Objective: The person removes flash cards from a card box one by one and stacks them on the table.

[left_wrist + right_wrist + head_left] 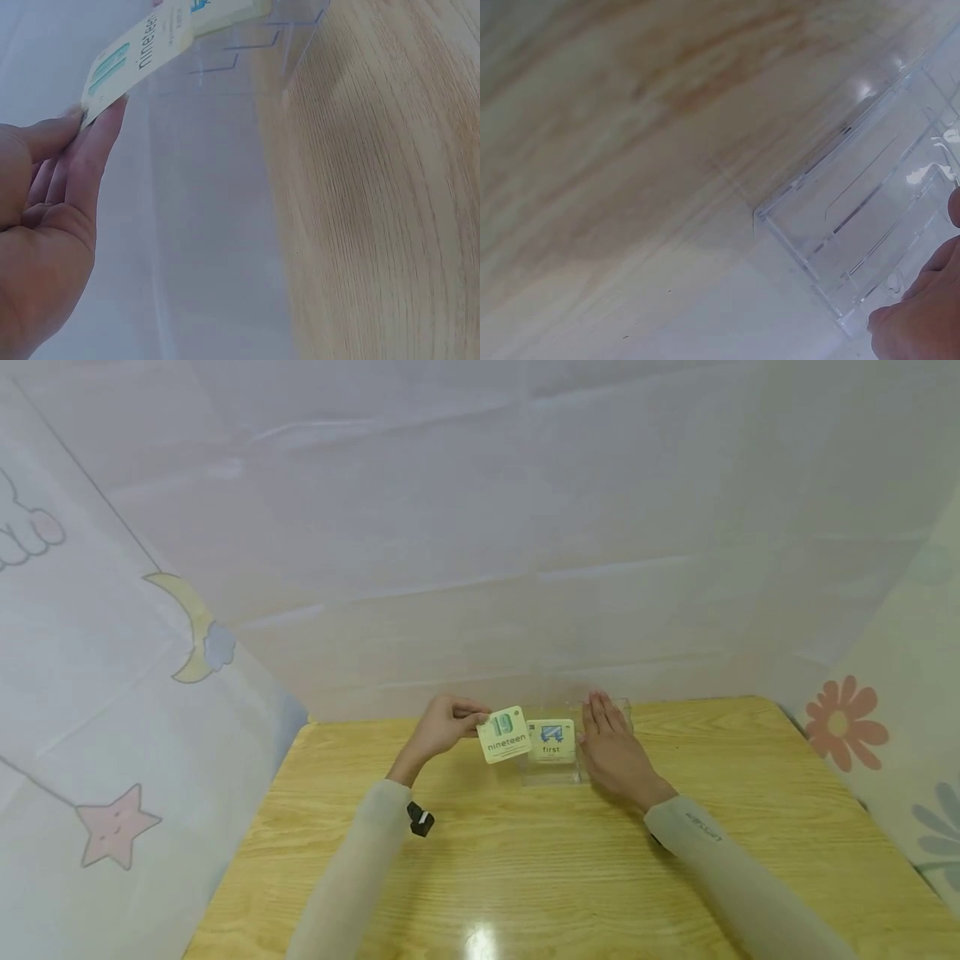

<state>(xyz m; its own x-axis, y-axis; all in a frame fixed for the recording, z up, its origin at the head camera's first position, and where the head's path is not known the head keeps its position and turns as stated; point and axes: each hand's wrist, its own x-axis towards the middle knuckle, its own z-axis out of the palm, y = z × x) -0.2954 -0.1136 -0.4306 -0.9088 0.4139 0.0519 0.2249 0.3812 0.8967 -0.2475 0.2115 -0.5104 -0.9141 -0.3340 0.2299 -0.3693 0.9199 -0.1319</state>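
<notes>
My left hand (442, 727) pinches a square card (507, 737) by its left edge, thumb against fingers; it reads "nineteen" under a green 19. The card is tilted and slightly overlaps another card (552, 750) that reads "first" with a blue picture. That second card sits in a clear plastic holder (551, 775) with stepped slots, seen from its side in the left wrist view. With fingers stretched out together, my right hand (617, 756) rests on the right part of the holder. Stepped ridges of the holder (870, 210) show beside the fingers in the right wrist view.
The wooden table (480, 852) runs back to a pale hanging sheet (480, 568) close behind the holder. Printed sheets flank it, with a moon (197, 627) and star on the left and a red flower (838, 723) on the right. A small black object (421, 820) is at the left cuff.
</notes>
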